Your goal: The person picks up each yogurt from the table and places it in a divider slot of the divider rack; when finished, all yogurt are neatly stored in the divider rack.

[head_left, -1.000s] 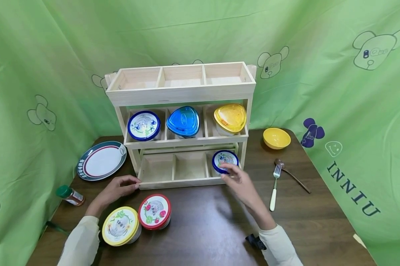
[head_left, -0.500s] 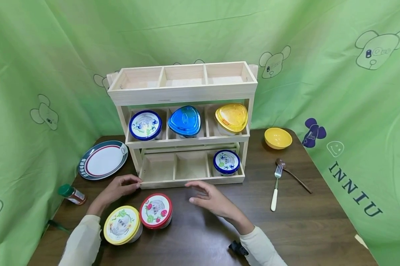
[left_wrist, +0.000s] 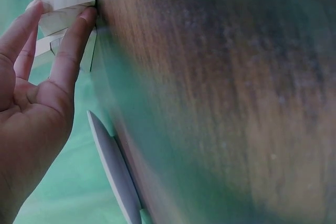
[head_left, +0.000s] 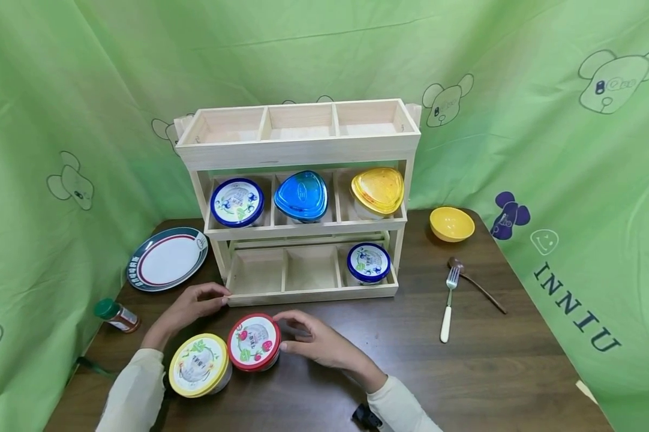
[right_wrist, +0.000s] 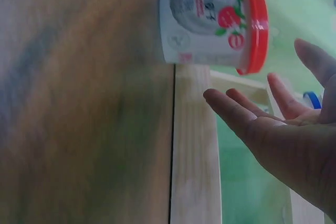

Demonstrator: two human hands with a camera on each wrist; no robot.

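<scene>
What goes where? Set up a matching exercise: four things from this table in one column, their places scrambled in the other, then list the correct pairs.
Things:
1. red-lidded tub
2. yellow bowl
3. plate
4. blue triangular lid

Places:
A. middle shelf, centre compartment
B. table, left of the wooden rack
C. table, right of the rack
D. in front of the rack, beside the right hand

Pairs: 1-D, 2-C, 3-B, 4-A
</scene>
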